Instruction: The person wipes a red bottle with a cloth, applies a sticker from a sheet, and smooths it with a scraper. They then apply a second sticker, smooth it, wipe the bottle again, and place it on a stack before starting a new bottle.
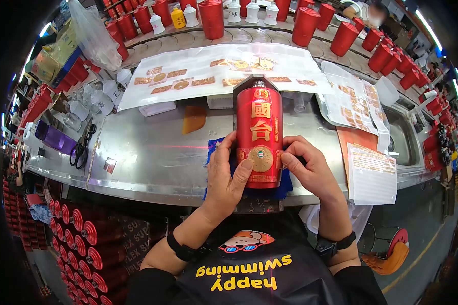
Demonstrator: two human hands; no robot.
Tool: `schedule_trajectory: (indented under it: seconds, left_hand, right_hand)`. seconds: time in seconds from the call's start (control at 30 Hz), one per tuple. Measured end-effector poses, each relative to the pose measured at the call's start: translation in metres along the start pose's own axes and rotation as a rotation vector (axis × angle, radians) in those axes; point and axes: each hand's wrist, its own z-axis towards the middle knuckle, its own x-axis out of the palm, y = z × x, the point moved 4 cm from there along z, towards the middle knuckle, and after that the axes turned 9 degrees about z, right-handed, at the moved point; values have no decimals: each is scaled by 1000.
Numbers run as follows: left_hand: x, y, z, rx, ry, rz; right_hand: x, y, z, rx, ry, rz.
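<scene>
A red bottle (258,109) with large gold characters lies in front of me on a blue cloth (285,187), its neck pointing away. A gold label (262,159) with a round middle wraps across its lower part. My left hand (224,175) is closed along the bottle's left side, its thumb pressing at the label's left part. At the right end of the label, my right hand (310,170) pinches with thumb and forefinger against the bottle's side. The fingers behind the bottle are partly hidden.
Sheets of gold labels (198,63) lie beyond the bottle, with more label sheets (348,96) at right. Scissors (82,147) and a purple container (56,138) stand left. Red bottles (211,20) line the conveyor behind. A sink (399,134) is at right.
</scene>
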Motion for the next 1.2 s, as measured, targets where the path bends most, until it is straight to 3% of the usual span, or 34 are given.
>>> schedule_trajectory:
  seconds: [1.2]
  left_hand:
    - [-1, -1, 0, -7, 7, 10]
  right_hand:
    - [1, -3, -1, -20, 2, 1]
